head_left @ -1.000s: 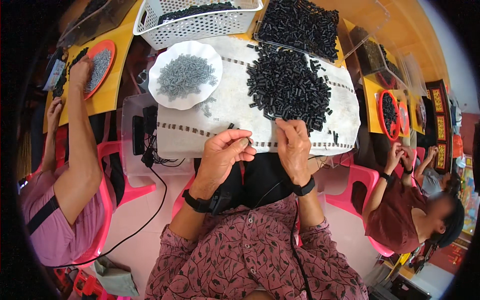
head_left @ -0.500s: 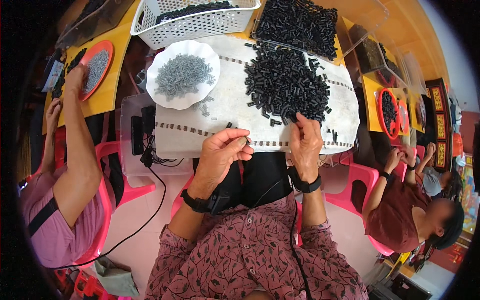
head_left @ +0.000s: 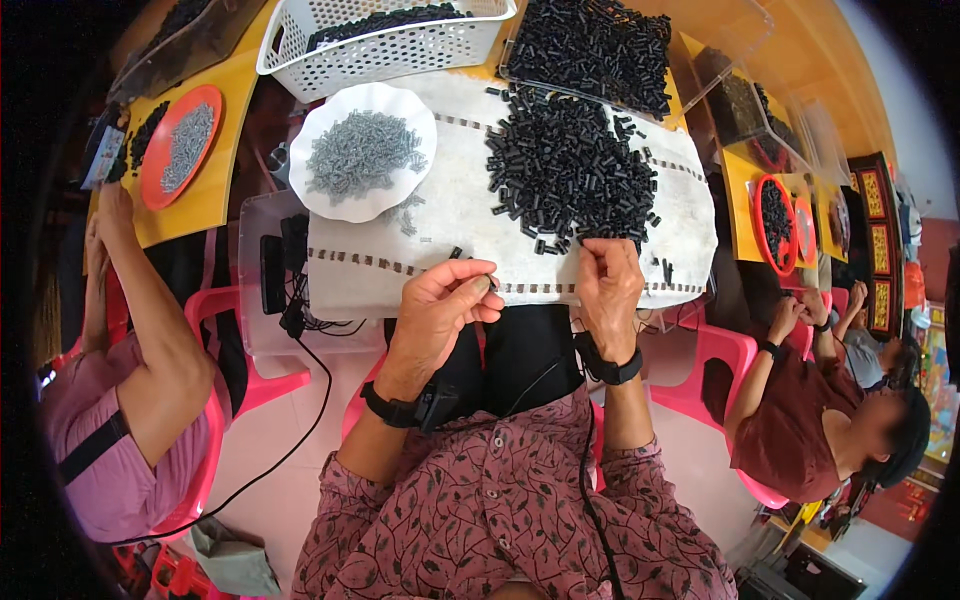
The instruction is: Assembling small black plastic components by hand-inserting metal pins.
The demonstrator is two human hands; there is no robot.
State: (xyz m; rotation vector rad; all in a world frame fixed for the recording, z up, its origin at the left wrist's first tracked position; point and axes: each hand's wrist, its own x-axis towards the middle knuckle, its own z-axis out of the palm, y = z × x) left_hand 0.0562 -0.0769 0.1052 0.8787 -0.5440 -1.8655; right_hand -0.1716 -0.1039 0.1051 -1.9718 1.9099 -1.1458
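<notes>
My left hand (head_left: 445,305) is closed in a pinch above the near edge of the cloth, with a small black cylindrical part (head_left: 492,284) mostly hidden between thumb and fingertips. At the near side of a heap of black cylindrical parts (head_left: 570,165), my right hand (head_left: 611,280) has its fingers drawn together and pointing down. Whatever those fingertips hold is hidden. A white scalloped plate (head_left: 310,195) bears many small grey clear-looking pieces (head_left: 365,150), some spilled beside it on the cloth. One loose black part lies just beyond my left fingers.
A white cloth (head_left: 460,215) covers the table. Behind stand a white perforated basket (head_left: 385,55) and a clear bin (head_left: 590,60), both holding black parts. People work at yellow tables on both sides, with an orange plate (head_left: 160,190) at left. A black cable (head_left: 290,440) trails left.
My right hand's fingers have closed together and dropped slightly at the heap's near edge. My left hand hardly moved. The person at left has drawn a hand back from the orange plate.
</notes>
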